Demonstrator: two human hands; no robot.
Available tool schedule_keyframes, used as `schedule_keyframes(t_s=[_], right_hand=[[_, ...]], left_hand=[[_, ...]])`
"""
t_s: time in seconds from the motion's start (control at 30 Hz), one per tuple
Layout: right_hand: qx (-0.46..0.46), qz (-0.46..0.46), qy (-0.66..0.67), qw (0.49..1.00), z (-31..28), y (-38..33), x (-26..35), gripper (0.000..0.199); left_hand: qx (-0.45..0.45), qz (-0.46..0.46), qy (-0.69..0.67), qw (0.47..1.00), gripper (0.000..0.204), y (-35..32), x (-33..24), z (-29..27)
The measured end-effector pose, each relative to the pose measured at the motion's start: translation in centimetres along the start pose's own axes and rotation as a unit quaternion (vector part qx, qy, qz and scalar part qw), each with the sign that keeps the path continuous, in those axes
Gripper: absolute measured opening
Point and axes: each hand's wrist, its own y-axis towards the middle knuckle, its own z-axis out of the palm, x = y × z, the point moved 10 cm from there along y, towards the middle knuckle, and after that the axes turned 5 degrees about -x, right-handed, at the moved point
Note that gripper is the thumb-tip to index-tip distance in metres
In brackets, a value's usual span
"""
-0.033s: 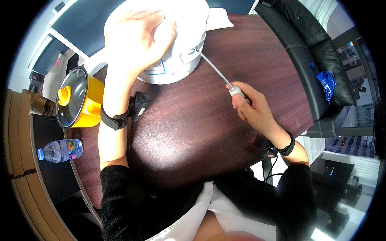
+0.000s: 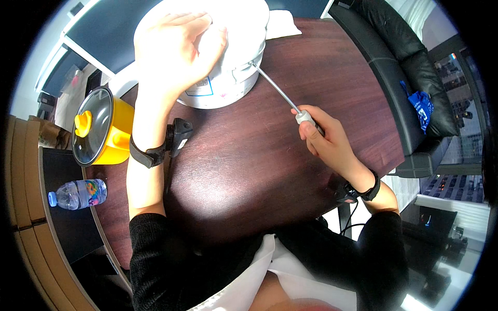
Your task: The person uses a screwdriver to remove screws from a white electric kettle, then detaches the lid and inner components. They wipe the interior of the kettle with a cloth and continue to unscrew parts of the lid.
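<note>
A white plastic bucket (image 2: 231,93) with a label on its side stands at the far side of the table, its top washed out by glare. My left hand (image 2: 179,49) lies flat on the top of the bucket, fingers stretched out. To the right, my right hand (image 2: 328,141) grips a screwdriver (image 2: 280,92) by its pale handle. Its long metal shaft slants up and left, and the tip meets the bucket's side just below the rim. Whether the tip is wedged under the rim, I cannot tell.
A yellow pot (image 2: 120,132) with a glass lid stands at the left. Near the table's left edge lies a water bottle (image 2: 78,194). White paper (image 2: 282,25) rests behind the bucket. A black sofa (image 2: 386,78) holding a blue bag (image 2: 421,108) borders the right.
</note>
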Motion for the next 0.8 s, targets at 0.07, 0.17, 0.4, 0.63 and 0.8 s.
schedule_keyframes(t_s=[0.07,0.17,0.4,0.63,0.8], right_hand=[[-0.006,-0.007,-0.011,1.0,-0.1,0.0,0.3,0.028],[-0.011,-0.016,-0.026,0.999,-0.2,0.1,0.4,0.028],[-0.018,-0.044,-0.043,0.998,-0.3,0.1,1.1,0.028],[-0.027,-0.042,-0.056,0.997,-0.4,0.1,1.0,0.027],[-0.037,-0.052,-0.066,0.996,-0.6,0.0,1.2,0.028]], left_hand=[[0.001,0.004,0.0,1.0,0.027,0.0,0.0,0.1],[-0.004,0.007,-0.004,1.0,0.027,0.0,0.0,0.1],[-0.013,0.022,-0.008,1.0,0.027,-0.1,0.0,0.0],[0.006,0.004,-0.009,1.0,0.027,0.0,0.0,0.1],[0.001,0.003,-0.006,1.0,0.026,0.0,0.0,0.0]])
